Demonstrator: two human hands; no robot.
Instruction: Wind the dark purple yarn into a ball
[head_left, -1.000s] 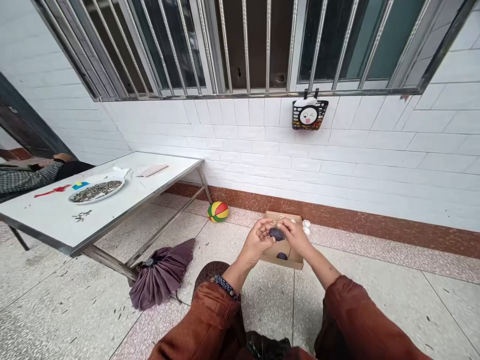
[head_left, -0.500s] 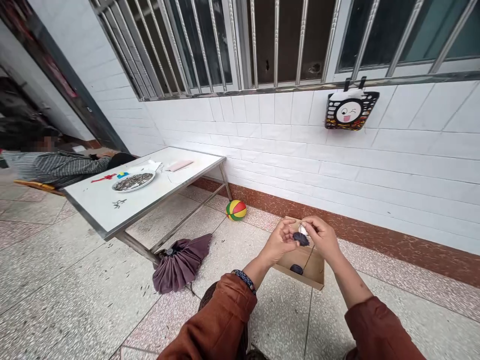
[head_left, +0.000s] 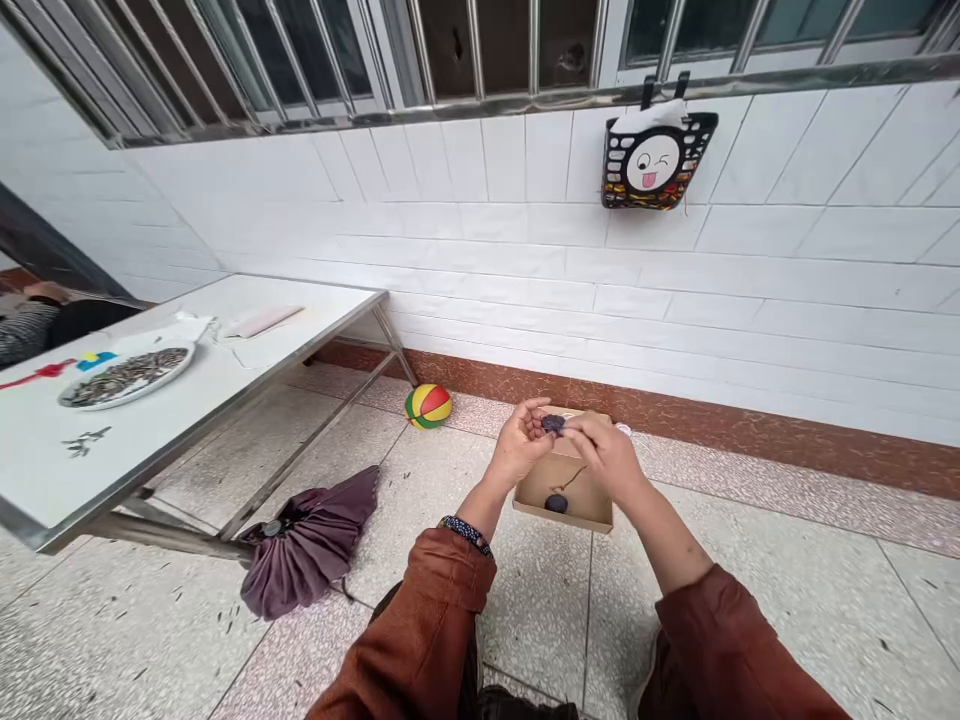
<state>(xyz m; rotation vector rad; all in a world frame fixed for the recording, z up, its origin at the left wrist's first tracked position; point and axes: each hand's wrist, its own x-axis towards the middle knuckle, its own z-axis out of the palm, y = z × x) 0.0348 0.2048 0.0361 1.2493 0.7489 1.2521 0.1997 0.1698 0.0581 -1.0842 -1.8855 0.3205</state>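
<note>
Between both hands, above an open cardboard box, is a small dark blue-purple bundle point(head_left: 553, 424); its exact kind is too small to make out. My left hand point(head_left: 519, 442) has it at the fingertips, palm turned inward and fingers curled. My right hand point(head_left: 606, 458) pinches the bundle's right side with thumb and fingers. Below them, the shallow brown box point(head_left: 574, 515) rests on the floor. Inside it lie a dark round piece point(head_left: 556, 503) and a thin brown cord-like strand point(head_left: 568, 480). A bit of something white point(head_left: 623, 429) shows just behind my right hand.
To the left stands a white table point(head_left: 300, 325) with a plate of seeds point(head_left: 127, 378) and a pink item point(head_left: 262, 321). A folded purple umbrella point(head_left: 311, 550) and a striped ball point(head_left: 428, 406) are on the floor. A basket point(head_left: 660, 160) hangs from the window bars. A person's arm point(head_left: 34, 320) shows far left.
The view has turned to the right. My hands have drawn closer together around the dark bundle, and the white bit once between my fingers now shows beyond my right hand.
</note>
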